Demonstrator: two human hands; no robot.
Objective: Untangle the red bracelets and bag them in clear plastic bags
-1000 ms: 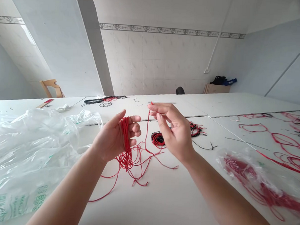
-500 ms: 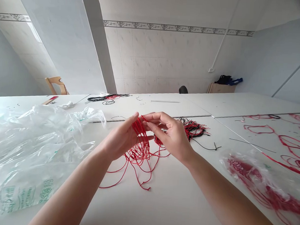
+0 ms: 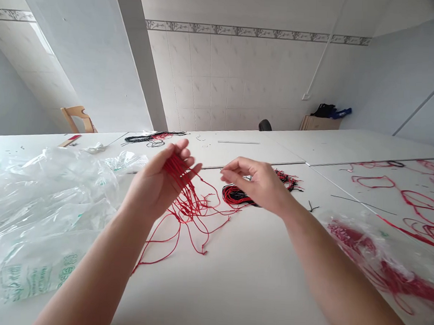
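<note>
Several red cords (image 3: 186,199) hang from my left hand (image 3: 162,179), draped across its palm and fingers, with the thumb pressed on them. Their loose ends trail down over the white table. To the right, my right hand (image 3: 252,181) is apart from those cords, its thumb and fingertips brought together. Whether anything small is between these fingertips cannot be made out. Behind and partly under the right hand lies a bundle of black and red cords (image 3: 233,195), partly hidden by it.
Clear plastic bags (image 3: 57,198) cover the left of the table (image 3: 211,291). At the right lie a bag with red cords (image 3: 374,255) and loose red loops (image 3: 416,204). A black cord bundle (image 3: 149,137) and a thin white strip (image 3: 238,142) lie farther back.
My left hand has moved left and up with the red cords. My right hand has come away from them, leaving a gap between the hands.
</note>
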